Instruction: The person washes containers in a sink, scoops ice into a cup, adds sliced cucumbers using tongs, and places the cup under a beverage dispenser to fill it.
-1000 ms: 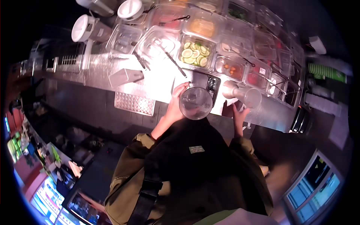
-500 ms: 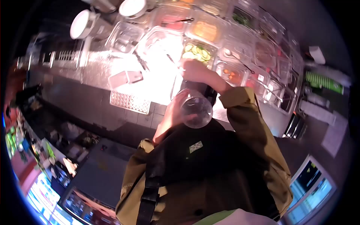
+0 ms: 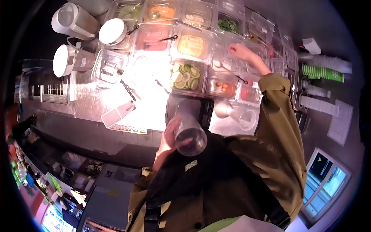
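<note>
My left hand (image 3: 169,135) is wrapped round a clear plastic cup (image 3: 191,140), held tilted in front of the apron with its round end towards me. Beyond the cup lies a black flat device, apparently a scale (image 3: 207,112). My right hand (image 3: 239,52) is stretched out over the clear containers at the back right, fingers curled down at a transparent lid (image 3: 255,54). What its fingertips hold, if anything, is too small to make out. Nearest me in the rows stands a container of lime and lemon slices (image 3: 184,76); beside it is one with small orange pieces (image 3: 221,88).
Another clear cup (image 3: 247,118) lies on the counter at right. Tongs (image 3: 129,91) and a grey rectangular piece (image 3: 118,115) rest on the bright counter. White-lidded jugs (image 3: 63,61) stand at back left. Stacked green cups (image 3: 319,72) are at the far right.
My right hand has moved from beside the citrus slices out to the containers farther back right. My left hand still holds the cup. The camera view has shifted.
</note>
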`<state>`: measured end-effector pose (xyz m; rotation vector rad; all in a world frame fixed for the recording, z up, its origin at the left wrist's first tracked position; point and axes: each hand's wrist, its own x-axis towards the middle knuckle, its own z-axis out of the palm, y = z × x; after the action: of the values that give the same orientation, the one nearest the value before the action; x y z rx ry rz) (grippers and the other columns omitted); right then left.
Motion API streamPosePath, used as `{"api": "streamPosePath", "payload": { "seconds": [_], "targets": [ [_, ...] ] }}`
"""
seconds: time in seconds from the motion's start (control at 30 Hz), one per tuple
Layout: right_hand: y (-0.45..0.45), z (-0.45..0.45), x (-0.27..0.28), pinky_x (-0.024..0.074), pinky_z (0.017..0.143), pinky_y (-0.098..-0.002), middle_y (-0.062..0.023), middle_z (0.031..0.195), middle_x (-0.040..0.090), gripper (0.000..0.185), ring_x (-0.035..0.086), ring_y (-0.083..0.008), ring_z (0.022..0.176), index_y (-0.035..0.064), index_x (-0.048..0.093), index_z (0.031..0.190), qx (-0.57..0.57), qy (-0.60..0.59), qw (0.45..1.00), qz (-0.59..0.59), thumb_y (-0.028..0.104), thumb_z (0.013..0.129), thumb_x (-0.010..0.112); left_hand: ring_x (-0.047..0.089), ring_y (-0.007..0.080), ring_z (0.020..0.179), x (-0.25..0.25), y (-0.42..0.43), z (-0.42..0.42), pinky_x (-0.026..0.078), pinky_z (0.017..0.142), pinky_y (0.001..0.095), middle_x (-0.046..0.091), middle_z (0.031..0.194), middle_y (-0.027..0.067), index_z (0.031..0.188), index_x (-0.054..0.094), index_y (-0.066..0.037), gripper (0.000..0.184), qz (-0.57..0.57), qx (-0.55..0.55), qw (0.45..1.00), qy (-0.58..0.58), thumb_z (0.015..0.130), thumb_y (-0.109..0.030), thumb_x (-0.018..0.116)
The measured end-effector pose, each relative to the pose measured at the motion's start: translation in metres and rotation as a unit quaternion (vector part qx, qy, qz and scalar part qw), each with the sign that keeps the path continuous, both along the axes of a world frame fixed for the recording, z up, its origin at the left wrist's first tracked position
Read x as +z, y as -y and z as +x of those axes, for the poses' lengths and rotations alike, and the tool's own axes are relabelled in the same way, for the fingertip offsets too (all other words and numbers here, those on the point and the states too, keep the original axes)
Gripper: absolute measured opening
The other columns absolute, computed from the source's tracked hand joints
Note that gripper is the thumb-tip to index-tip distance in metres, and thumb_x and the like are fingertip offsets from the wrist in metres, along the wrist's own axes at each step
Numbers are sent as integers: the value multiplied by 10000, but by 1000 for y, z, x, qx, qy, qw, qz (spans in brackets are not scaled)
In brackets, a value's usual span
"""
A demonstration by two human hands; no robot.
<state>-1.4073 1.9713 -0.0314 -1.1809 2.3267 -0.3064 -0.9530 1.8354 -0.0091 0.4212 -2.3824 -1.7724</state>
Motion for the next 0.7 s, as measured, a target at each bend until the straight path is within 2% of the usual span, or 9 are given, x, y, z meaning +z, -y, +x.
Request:
{"api": "streamPosePath", "payload": {
  "seconds": [0.07, 0.1, 0.2, 0.23, 0.33, 0.37, 0.5, 0.6, 0.7],
  "targets": [
    [12, -19, 7, 465, 681, -359, -157, 813, 626, 203, 605, -300, 761, 25, 598, 882, -42, 45, 998, 0, 154, 780, 480, 421, 292, 1176, 4, -2, -2, 387, 957, 374, 427, 1263, 163, 1279, 321, -76, 954, 16, 13, 998, 62, 488, -152, 848],
    [8, -29, 9, 466, 685, -352, -157, 820, 627, 205, 607, -297, 766, 24, 599, 887, -67, 68, 995, 4, 146, 777, 477, 433, 298, 1156, -5, -5, -5, 392, 950, 378, 448, 1229, 172, 1277, 329, -35, 962, 13, 46, 995, -89, 477, -184, 842],
    [-2, -77, -6, 464, 686, -343, -164, 818, 629, 215, 609, -296, 782, 24, 608, 886, -146, -64, 986, -57, 164, 787, 479, 456, 302, 1121, 13, -3, -6, 396, 943, 383, 459, 1204, 171, 1264, 340, -8, 968, 152, 46, 966, 204, 460, -217, 836],
    [-6, -100, -23, 470, 715, -364, -180, 861, 626, 252, 606, -315, 834, 40, 593, 970, -171, -103, 979, -33, 210, 801, 513, 466, 288, 1102, 22, -1, -12, 389, 945, 379, 461, 1198, 156, 1251, 355, -12, 966, 86, 29, 975, 204, 445, -233, 839],
    [11, -106, -37, 472, 750, -403, -204, 915, 614, 362, 593, -351, 870, 38, 544, 1064, -195, -179, 959, 97, 268, 785, 566, 461, 278, 1107, 21, -9, -8, 384, 948, 370, 465, 1192, 150, 1232, 375, -15, 938, 36, 65, 990, 122, 447, -230, 841],
    [11, -111, -54, 464, 772, -444, -227, 948, 598, 466, 578, -377, 893, 12, 501, 1094, -145, -199, 958, 148, 307, 750, 610, 460, 275, 1109, 18, -13, -7, 382, 949, 367, 466, 1191, 148, 1226, 381, -16, 929, 28, 79, 991, 102, 448, -229, 842],
    [8, -139, -69, 466, 767, -456, -255, 917, 594, 351, 581, -388, 874, -27, 537, 1005, -91, -164, 971, 149, 194, 734, 568, 455, 262, 1116, 5, -26, -7, 375, 953, 356, 471, 1184, 139, 1201, 407, -20, 892, 10, 134, 991, 8, 451, -225, 845],
    [1, -158, -72, 458, 758, -469, -260, 926, 582, 333, 566, -401, 880, -33, 515, 1003, -57, -156, 969, 185, 159, 733, 554, 446, 273, 1128, 14, -20, -10, 372, 957, 372, 458, 1196, 145, 1204, 394, -48, 893, -25, 79, 992, 98, 460, -227, 856],
    [-27, -138, -14, 453, 774, -445, -256, 1003, 547, 330, 559, -393, 897, -50, 524, 1005, -21, -217, 974, 66, 129, 732, 571, 423, 319, 1152, -7, -24, -5, 369, 962, 425, 420, 1231, 167, 1290, 274, -116, 990, -15, 101, 993, -60, 493, -218, 854]
  ]
}}
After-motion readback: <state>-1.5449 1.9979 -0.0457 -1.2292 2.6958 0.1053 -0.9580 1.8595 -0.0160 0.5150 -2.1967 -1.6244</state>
